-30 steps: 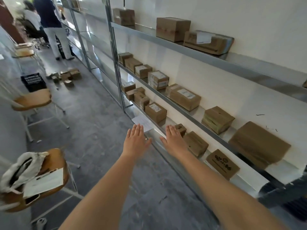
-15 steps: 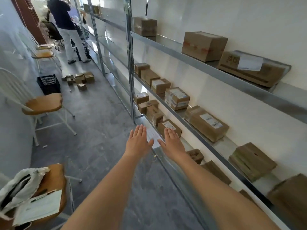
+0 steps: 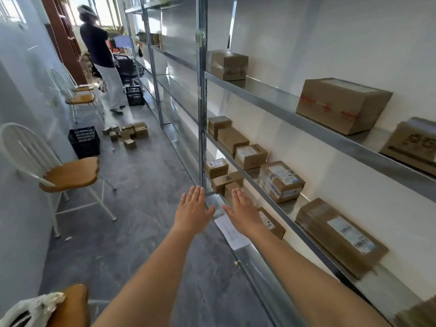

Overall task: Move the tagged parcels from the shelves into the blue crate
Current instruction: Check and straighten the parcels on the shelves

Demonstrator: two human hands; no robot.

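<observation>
Parcels [image 3: 280, 181] sit along the metal shelves [image 3: 292, 107] on our right, several with white labels. We see two dark crates on the floor left of the shelves, the nearer crate [image 3: 84, 141] by a white chair [image 3: 59, 173]. Just before the shelves' lower edge, our left hand [image 3: 194, 211] and right hand [image 3: 243, 212] hover flat, fingers straight, holding nothing.

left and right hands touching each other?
Apart. The head view shows the left hand and right hand side by side, fingers straight, with the shelf edge visible between the thumbs.
</observation>
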